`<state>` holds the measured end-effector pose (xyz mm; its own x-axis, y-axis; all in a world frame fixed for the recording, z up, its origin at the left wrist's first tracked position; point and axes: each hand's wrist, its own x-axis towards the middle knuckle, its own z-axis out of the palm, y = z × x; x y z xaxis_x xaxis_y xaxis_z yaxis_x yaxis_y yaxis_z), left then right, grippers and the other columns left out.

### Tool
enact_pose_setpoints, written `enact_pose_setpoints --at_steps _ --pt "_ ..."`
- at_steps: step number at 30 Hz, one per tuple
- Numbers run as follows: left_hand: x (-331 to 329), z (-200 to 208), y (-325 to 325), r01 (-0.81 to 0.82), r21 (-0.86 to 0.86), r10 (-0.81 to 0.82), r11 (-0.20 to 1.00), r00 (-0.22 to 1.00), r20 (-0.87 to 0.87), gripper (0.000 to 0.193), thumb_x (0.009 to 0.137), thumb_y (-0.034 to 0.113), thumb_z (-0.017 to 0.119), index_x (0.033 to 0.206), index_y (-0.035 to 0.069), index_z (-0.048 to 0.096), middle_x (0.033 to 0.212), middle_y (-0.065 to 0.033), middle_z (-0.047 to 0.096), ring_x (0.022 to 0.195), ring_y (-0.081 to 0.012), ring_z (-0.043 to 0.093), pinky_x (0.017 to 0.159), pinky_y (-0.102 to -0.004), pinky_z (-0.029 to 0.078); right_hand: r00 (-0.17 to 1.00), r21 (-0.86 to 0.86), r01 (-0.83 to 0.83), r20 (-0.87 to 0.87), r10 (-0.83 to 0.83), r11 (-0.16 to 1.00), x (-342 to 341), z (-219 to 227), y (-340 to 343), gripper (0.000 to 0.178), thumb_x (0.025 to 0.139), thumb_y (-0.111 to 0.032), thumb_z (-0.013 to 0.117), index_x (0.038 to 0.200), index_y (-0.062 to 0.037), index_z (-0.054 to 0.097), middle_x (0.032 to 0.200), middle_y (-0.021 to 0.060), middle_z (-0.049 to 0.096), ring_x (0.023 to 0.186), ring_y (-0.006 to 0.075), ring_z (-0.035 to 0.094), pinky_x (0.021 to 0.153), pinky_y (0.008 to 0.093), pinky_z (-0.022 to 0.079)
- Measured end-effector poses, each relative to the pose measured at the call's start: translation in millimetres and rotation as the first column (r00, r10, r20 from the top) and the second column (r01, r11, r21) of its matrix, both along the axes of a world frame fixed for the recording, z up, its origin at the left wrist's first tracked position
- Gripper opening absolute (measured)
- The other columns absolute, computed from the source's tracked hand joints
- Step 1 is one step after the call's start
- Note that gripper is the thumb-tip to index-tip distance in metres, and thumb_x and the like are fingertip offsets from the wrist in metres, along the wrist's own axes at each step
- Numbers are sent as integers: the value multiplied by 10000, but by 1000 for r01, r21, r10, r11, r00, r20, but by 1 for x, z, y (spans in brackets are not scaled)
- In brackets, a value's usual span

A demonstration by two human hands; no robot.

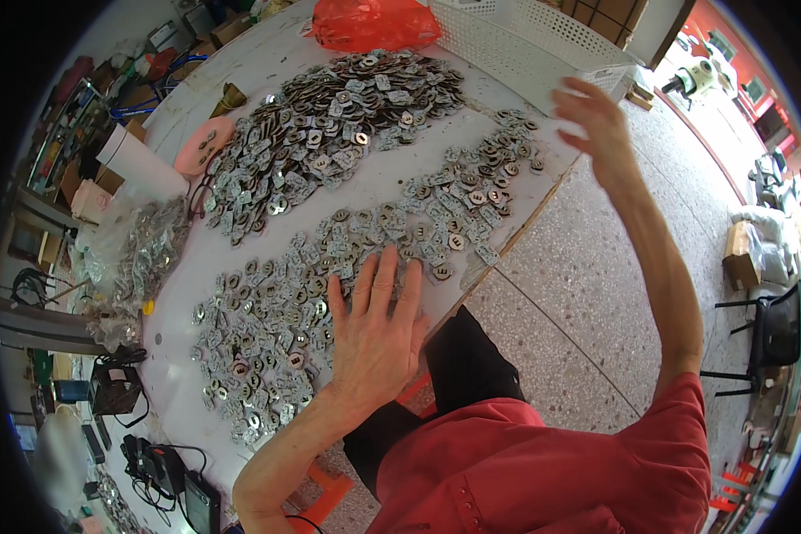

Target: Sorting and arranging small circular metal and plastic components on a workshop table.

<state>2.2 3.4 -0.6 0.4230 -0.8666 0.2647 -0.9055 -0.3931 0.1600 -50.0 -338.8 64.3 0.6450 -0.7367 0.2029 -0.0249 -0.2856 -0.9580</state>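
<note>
My left hand [376,334] lies with its fingers spread on a band of small flat silvery metal pieces [267,334], many with round discs. Pieces stick out all around the fingertips. Over the table's right edge my right hand [596,129] is raised, empty, with fingers apart and a little blurred. It is nearest to a white perforated plastic basket [525,58]. More of the same band [472,191] stretches between the two hands. Farther off, a larger, taller heap of such pieces [329,125] covers the left and back of the table.
A red plastic bag [374,22] rests at the table's far end. A pink dish [203,147], a white cylinder [142,165] and a clear bag of parts [151,240] line the left side. Black devices with cables [156,467] lie at lower left. A black chair [761,338] stands rightward.
</note>
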Motion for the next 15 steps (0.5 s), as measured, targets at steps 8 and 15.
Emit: enact_pose_setpoints --at_steps 8,15 --pt "8 10 1 -5 -84 1 996 999 -43 628 816 283 693 1358 54 474 1483 -164 355 1350 -363 348 1068 -629 248 987 526 86 68 -143 846 -40 -12 -193 823 738 -474 801 1399 -131 453 1155 91 526 1109 194 478 944 423 450" --pt "23 1 10 147 -452 -159 880 987 12 434 773 3 612 1207 -8 597 1334 -159 530 1175 -324 543 979 -448 466 982 678 142 -186 -19 721 29 6 -178 1383 615 -463 901 1496 47 -34 1310 273 401 1188 390 466 1036 526 376"
